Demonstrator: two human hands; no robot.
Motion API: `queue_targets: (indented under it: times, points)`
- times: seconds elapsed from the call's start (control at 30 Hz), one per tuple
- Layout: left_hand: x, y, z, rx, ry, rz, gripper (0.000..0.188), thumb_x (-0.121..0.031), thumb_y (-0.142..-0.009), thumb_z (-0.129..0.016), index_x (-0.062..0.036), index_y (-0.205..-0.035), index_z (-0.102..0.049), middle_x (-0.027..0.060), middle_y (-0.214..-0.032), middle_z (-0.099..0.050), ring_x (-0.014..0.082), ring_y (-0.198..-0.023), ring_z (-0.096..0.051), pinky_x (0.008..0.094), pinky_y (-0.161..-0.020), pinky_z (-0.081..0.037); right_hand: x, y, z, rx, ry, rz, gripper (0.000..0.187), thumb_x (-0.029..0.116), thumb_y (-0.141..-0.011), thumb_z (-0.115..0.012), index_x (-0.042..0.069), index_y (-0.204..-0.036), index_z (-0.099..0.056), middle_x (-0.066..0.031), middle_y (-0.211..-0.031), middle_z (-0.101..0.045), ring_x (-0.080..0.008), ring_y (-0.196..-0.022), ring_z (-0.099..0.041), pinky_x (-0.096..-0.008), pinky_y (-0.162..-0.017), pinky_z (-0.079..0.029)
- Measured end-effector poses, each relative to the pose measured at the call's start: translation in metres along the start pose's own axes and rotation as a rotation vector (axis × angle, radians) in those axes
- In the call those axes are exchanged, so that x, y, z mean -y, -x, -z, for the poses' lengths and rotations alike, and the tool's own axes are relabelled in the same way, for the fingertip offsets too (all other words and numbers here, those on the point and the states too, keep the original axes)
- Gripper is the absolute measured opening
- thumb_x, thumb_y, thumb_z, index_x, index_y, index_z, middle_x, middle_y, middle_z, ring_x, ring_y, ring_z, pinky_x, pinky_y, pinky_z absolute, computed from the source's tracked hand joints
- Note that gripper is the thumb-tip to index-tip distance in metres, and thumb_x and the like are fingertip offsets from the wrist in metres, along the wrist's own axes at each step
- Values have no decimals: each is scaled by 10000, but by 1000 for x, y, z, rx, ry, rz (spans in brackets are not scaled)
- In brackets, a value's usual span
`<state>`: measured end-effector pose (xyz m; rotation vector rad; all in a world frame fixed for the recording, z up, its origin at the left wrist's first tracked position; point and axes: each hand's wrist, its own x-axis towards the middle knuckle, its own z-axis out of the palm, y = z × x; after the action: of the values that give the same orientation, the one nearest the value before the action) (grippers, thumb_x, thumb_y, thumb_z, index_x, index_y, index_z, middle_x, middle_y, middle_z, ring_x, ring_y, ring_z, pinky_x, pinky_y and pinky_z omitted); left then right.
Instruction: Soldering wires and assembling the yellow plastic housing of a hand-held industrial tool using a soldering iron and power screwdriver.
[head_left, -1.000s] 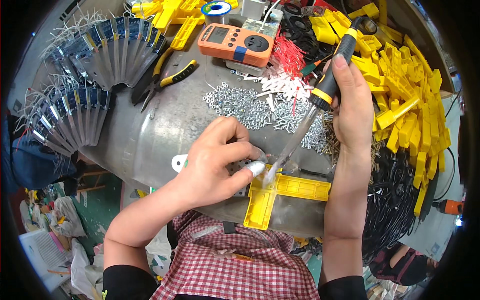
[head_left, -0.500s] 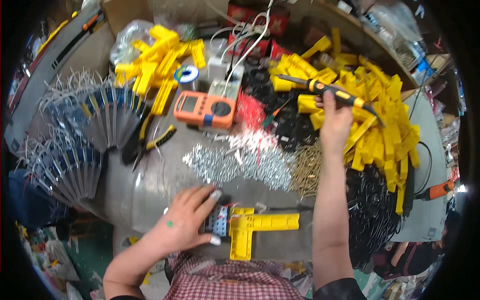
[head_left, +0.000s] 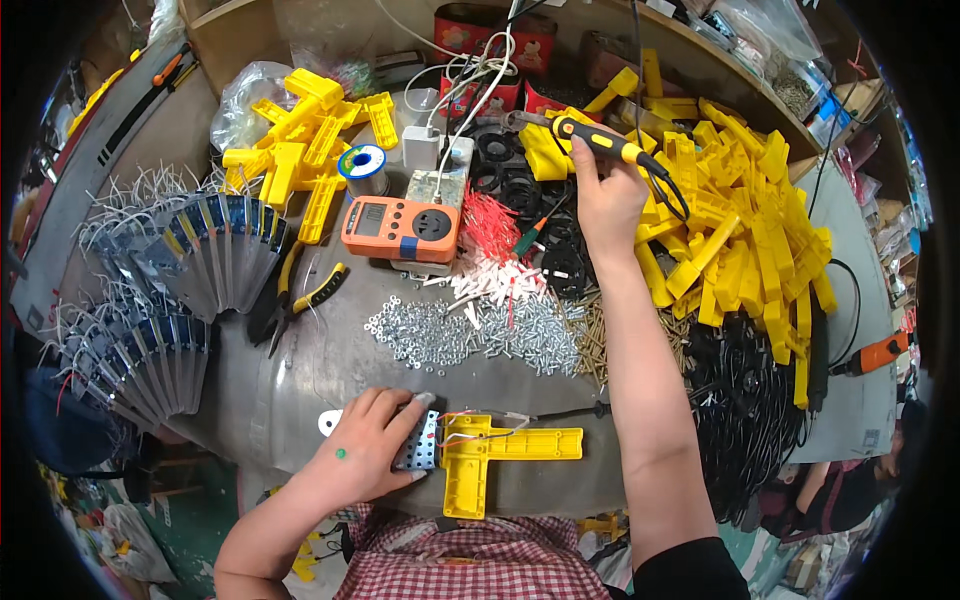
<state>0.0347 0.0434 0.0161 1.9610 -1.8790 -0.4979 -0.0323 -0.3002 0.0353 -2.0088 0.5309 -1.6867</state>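
Observation:
My right hand is closed around the yellow-and-black handle of a soldering iron, raised over the far part of the table. Its metal end points left, near black ring-shaped parts. Close to me, my left hand grips a blue-grey plate with rows of holes, its fingers curled over the far edge and thumb at the near edge. Touching the plate's right side lies a yellow T-shaped plastic housing half, open side up. Thin red and white wires run from the plate across it.
Piles of yellow housings, nuts, screws and black cables cover the table's middle and right. An orange meter, solder spool, pliers and fanned wired strips stand left. The iron's cord hangs by my right hand.
My right hand has moved left with the soldering iron, toward the black rings. My left hand still holds the plate. The whole view has shifted slightly.

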Motion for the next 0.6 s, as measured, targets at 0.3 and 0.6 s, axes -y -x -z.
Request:
queue_targets:
  times: [0.3,0.6]
  points:
    - [10,-1,12,132,-79,6,861,-177,-545,-829,10,-1291,-443,201,-1293,-446,407,-1204,-411,450,-1026,-367,-12,11,22,883,75,-662,231,208,-847,-638,44,-1007,-663,-113,-839,-688,-189,-754,-651,-344,-713,-513]
    - [-64,-49,10,-53,-104,-228,691,-243,-649,-757,24,-1232,-497,169,-1332,-420,336,-1276,-371,579,-1073,-231,83,107,131,1417,-150,-297,183,171,-823,-667,4,-896,-656,-127,-853,-615,-277,-853,-613,-361,-757,-481]
